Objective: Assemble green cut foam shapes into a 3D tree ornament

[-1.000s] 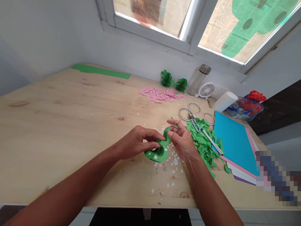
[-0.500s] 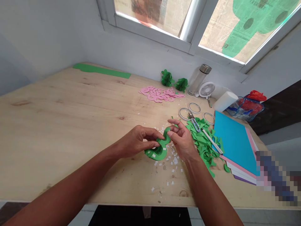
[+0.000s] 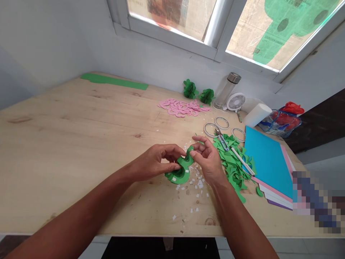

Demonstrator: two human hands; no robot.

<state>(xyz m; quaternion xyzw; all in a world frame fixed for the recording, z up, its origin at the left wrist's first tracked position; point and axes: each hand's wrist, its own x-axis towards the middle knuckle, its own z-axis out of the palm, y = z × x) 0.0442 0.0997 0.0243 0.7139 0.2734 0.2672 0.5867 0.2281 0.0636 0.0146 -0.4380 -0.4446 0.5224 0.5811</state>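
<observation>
Between my two hands is a curved stack of green paper cutouts point(image 3: 181, 176), with small white tape squares on its top face. My left hand point(image 3: 156, 162) grips its left side between thumb and fingers. At its upper right end, my right hand point(image 3: 207, 158) pinches the paper with thumb and index finger, the other fingers raised. Small white scraps point(image 3: 199, 184) lie scattered on the table under and around the stack. Right of my right hand is a heap of green paper offcuts point(image 3: 234, 169), with thread snips point(image 3: 221, 139) and a white pen point(image 3: 242, 161) on it.
Pink paper cutouts point(image 3: 183, 108) lie toward the wall, near two green folded paper pieces point(image 3: 190, 89). A bottle point(image 3: 228, 90), a small fan point(image 3: 236, 101) and a white roll point(image 3: 258, 115) stand behind tape rolls point(image 3: 221, 123). Coloured sheets point(image 3: 265, 158) lie right; a green strip point(image 3: 114, 81) lies far left.
Fingers of my left hand have shifted slightly on the green paper stack, and the thumb and index finger are a bit farther apart. My right hand keeps its pinch. The view has moved slightly.
</observation>
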